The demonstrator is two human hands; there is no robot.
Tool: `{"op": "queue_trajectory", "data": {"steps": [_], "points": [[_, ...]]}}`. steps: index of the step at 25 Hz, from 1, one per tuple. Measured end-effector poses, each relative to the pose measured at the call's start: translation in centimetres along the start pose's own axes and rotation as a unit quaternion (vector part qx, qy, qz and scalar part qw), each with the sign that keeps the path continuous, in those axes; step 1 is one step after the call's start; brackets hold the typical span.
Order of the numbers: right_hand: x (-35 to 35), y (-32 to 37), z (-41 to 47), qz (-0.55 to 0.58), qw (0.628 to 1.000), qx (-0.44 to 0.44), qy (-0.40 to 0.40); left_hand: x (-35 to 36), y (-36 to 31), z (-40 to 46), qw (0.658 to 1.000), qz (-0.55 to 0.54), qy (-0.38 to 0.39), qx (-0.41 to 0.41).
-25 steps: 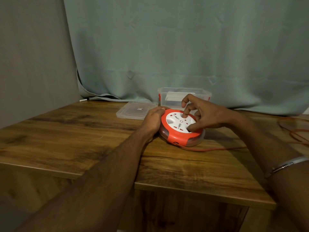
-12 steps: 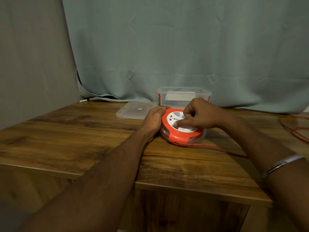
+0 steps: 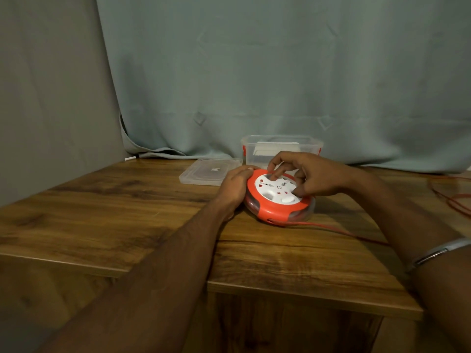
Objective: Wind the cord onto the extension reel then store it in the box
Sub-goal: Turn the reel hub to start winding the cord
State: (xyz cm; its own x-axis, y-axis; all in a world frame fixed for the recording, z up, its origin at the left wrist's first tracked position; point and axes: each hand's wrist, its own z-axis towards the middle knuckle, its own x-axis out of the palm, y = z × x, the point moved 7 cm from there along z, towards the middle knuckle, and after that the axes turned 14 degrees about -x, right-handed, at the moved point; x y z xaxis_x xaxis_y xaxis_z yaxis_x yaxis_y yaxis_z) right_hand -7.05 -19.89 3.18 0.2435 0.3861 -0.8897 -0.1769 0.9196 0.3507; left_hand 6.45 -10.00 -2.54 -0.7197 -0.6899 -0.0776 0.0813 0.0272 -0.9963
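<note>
A round orange extension reel (image 3: 274,208) with a white socket face lies flat on the wooden table (image 3: 127,220). My left hand (image 3: 235,186) grips the reel's left rim. My right hand (image 3: 308,175) rests on the white face, one fingertip pressed into a recess near the far edge and another at the right edge. An orange cord (image 3: 354,234) leaves the reel's front and runs right across the table under my right forearm. Just behind the reel stands a clear plastic box (image 3: 281,145), lid off.
The clear lid (image 3: 209,171) lies flat to the left of the box. Loose loops of orange cord (image 3: 456,200) lie at the table's right edge. A grey-blue curtain hangs behind the table. The table's front edge steps forward at the middle.
My right hand has turned on the white face, from a closed grip at the middle to fingers spread with one at the far edge. The face has rotated. The left hand has stayed put.
</note>
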Motion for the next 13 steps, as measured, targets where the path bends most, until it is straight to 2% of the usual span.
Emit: {"op": "queue_trajectory", "data": {"steps": [8, 13], "points": [[-0.28, -0.77, -0.35, 0.035, 0.999, 0.013, -0.015, 0.25, 0.19, 0.29, 1.000, -0.009, 0.008, -0.003], [-0.49, -0.39, -0.46, 0.006, 1.000, 0.020, -0.019, 0.20, 0.21, 0.31, 1.000, -0.008, 0.009, 0.003]]}}
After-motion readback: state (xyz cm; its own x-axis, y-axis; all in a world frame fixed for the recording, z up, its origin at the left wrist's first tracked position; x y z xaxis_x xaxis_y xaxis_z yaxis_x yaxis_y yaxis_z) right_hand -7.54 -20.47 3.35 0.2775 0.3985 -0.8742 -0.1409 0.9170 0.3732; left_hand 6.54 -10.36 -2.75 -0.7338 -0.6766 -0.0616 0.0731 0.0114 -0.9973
